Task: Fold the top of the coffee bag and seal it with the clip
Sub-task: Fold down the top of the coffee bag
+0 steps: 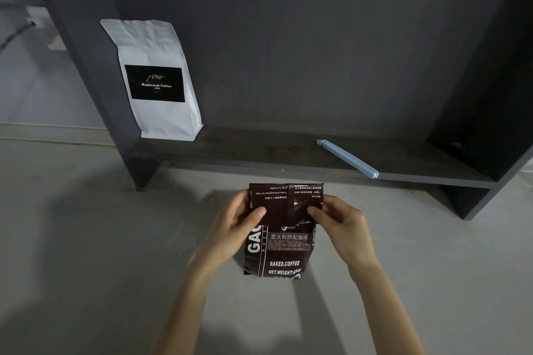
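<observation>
Folding: we hold the brown coffee bag (281, 239) upright over the pale floor (86, 239), its top flap turned down toward us.
Left hand (239, 222): clamped on the flap's left edge, thumb in front.
Right hand (337, 219): pinching the right edge, likely to keep the crease level.
Clip (347, 158): shut, on the dark shelf (259, 150), its end overhanging the shelf's front edge.
Room: open reach to it; the white bag (155, 81) stands well apart.

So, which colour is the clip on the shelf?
Light blue; the clip shows clearly in the head view, on the dark shelf.
</observation>
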Available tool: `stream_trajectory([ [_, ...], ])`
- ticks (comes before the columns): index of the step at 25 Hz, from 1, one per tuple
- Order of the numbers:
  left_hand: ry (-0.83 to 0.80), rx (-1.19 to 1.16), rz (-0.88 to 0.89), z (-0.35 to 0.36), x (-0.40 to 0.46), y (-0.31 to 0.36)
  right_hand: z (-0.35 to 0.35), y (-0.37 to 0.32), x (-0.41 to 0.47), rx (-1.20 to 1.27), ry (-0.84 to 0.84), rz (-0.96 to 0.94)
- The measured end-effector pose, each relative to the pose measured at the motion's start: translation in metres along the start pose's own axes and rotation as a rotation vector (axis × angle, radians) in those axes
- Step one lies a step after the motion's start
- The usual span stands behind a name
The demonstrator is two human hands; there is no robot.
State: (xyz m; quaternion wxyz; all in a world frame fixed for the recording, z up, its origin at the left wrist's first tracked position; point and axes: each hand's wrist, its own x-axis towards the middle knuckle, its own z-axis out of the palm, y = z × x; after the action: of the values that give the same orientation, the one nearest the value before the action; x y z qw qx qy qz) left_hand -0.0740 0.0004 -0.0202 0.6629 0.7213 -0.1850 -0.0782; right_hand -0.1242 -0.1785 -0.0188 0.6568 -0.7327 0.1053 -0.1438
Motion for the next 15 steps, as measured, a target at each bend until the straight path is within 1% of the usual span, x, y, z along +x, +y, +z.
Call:
stream_trajectory([
  [3,-0.015,0.026,-0.029,-0.001,0.001,-0.004,0.0,0.001,-0.001,-0.027,0.028,0.011],
  [8,0.067,0.096,-0.017,-0.003,0.001,-0.01,0.0,0.001,-0.004,-0.141,0.112,0.011],
  [11,0.123,0.145,0.008,-0.001,-0.001,-0.012,-0.001,-0.001,-0.004,-0.168,0.152,0.022],
  [15,0.171,0.254,0.032,0.004,0.002,-0.015,-0.005,0.0,-0.002,-0.167,0.165,0.053],
])
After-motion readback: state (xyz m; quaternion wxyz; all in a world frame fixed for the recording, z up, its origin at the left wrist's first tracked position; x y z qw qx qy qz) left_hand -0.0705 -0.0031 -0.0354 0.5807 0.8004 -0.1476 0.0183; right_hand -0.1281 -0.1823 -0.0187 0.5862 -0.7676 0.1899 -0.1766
